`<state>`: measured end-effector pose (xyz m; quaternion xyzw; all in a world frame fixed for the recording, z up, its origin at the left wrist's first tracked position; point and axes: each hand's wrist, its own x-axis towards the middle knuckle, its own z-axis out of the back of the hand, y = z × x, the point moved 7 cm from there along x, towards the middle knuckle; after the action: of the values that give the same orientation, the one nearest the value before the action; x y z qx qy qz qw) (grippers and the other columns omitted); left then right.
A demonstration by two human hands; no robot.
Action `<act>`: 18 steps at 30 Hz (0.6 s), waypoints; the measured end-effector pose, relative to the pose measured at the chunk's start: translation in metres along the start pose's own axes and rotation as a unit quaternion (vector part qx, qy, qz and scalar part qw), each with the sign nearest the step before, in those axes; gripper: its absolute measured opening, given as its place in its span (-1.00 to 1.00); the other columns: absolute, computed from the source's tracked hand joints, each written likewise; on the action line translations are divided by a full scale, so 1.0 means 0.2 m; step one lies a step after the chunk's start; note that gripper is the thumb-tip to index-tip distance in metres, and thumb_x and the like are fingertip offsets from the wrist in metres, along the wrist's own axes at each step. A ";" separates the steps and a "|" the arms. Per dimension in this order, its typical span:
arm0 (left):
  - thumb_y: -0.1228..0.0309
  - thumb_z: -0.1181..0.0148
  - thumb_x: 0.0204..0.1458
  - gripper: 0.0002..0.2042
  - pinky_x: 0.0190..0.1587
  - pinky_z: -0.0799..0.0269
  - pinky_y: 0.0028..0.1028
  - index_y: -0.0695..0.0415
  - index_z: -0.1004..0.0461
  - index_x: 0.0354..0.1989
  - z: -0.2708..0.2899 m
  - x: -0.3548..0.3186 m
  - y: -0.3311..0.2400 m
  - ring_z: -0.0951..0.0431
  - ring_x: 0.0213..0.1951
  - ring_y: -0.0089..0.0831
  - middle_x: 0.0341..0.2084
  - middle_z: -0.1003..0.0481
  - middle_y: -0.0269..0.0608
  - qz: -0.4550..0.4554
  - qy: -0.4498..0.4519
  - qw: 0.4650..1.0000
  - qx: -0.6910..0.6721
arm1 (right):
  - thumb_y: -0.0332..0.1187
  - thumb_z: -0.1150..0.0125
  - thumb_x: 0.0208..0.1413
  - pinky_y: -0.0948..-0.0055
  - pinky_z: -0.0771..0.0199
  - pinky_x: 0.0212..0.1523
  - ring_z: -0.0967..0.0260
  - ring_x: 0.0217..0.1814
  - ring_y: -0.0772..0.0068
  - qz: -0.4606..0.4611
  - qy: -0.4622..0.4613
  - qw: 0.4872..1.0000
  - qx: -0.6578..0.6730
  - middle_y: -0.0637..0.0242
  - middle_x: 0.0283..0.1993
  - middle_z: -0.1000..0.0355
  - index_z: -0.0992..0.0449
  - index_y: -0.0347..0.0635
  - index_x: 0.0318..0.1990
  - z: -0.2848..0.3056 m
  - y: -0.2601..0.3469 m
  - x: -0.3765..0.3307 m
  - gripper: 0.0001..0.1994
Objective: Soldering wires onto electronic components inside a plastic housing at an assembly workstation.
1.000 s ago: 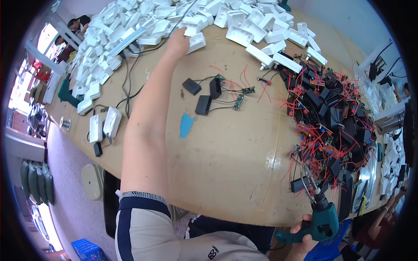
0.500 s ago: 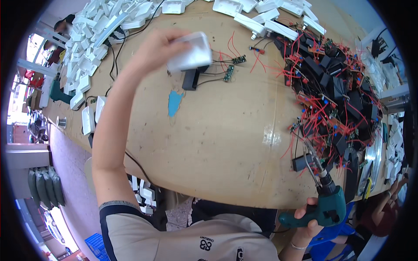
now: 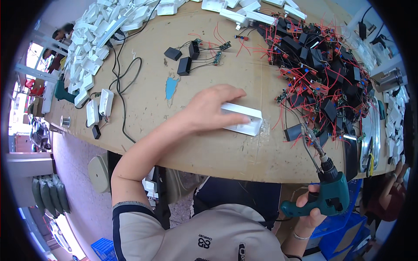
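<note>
My left hand (image 3: 208,108) is at the middle of the table around the left end of a white plastic case (image 3: 249,126), a shallow open-topped shell. The thumb lies across the case and the other fingers are on its far side; part of the grip is hidden. In my right hand (image 3: 311,206), at the table's near right edge, is a green soldering gun (image 3: 334,193), fingers wrapped round its handle. Its metal tip and a thin curved tube point up towards a black block (image 3: 293,132) beside the wired boards.
Black blocks and circuit boards with red wires (image 3: 322,74) are heaped at right. Black blocks (image 3: 184,66) wired to small boards lie at the back middle. White cases (image 3: 93,48) pile up at back left. A black cable (image 3: 125,100) and solder spool (image 3: 65,121) are at left.
My left hand has brought the white case from the back of the table nearer and to the right. My right hand still holds the soldering gun. The view has shifted slightly.
</note>
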<state>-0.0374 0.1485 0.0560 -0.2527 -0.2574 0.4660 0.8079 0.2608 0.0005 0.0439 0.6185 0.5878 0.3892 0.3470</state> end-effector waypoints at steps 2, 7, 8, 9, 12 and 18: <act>0.18 -0.17 -0.06 -0.64 -0.17 -0.37 -0.38 0.26 -0.46 -0.24 0.08 0.02 0.08 -0.47 -0.25 -0.15 -0.32 -0.47 -0.05 0.033 -0.062 0.995 -0.077 | -0.32 -0.35 -0.11 0.48 -0.55 -0.46 -0.45 -0.38 0.30 0.004 -0.002 1.000 -0.004 -0.07 -0.03 -0.33 -0.14 -0.46 0.09 0.00 0.01 -0.01 -0.34; 0.20 -0.09 0.01 -0.67 -0.17 -0.37 -0.39 0.25 -0.49 -0.26 0.34 0.27 0.48 -0.49 -0.26 -0.25 -0.38 -0.48 -0.13 0.286 -0.146 0.947 0.007 | -0.31 -0.35 -0.11 0.48 -0.55 -0.46 -0.46 -0.39 0.30 0.001 -0.009 1.000 -0.007 -0.07 -0.03 -0.33 -0.17 -0.51 0.06 0.01 0.00 -0.01 -0.36; 0.21 -0.08 0.02 -0.69 -0.18 -0.37 -0.41 0.22 -0.51 -0.26 0.40 0.32 0.57 -0.49 -0.31 -0.28 -0.42 -0.49 -0.14 0.230 -0.217 0.939 0.139 | -0.30 -0.35 -0.11 0.49 -0.55 -0.47 -0.46 -0.40 0.31 0.004 -0.011 1.000 -0.015 -0.07 -0.04 -0.33 -0.18 -0.53 0.04 0.00 0.01 0.00 -0.36; 0.22 -0.07 0.02 -0.71 -0.19 -0.36 -0.43 0.18 -0.52 -0.25 0.43 0.36 0.58 -0.49 -0.36 -0.30 -0.46 -0.50 -0.15 0.166 -0.279 0.908 0.265 | -0.30 -0.35 -0.11 0.49 -0.55 -0.47 -0.46 -0.40 0.31 0.005 -0.013 1.000 -0.017 -0.07 -0.04 -0.33 -0.18 -0.53 0.04 0.00 0.01 0.01 -0.36; 0.21 -0.10 0.02 -0.70 -0.19 -0.34 -0.46 0.21 -0.53 -0.26 0.38 0.50 0.67 -0.46 -0.45 -0.37 -0.50 -0.51 -0.18 0.280 -0.223 0.934 0.000 | -0.29 -0.36 -0.12 0.49 -0.54 -0.48 -0.46 -0.41 0.32 0.003 -0.028 0.999 -0.032 -0.06 -0.05 -0.34 -0.20 -0.55 0.02 0.01 0.01 0.02 -0.36; 0.20 -0.15 0.01 -0.70 -0.32 -0.33 -0.50 0.22 -0.55 -0.30 0.54 0.40 0.57 -0.40 -0.51 -0.59 -0.46 -0.53 -0.31 0.147 -0.374 0.906 -0.131 | -0.27 -0.37 -0.14 0.48 -0.55 -0.48 -0.46 -0.42 0.33 0.008 -0.037 0.999 -0.034 -0.04 -0.07 -0.35 -0.20 -0.55 0.02 0.02 0.02 0.02 -0.35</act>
<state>-0.1437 0.2875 0.0766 -0.1983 -0.5592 0.6021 0.5342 0.2665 0.0045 0.0469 0.6245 0.5563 0.3889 0.3863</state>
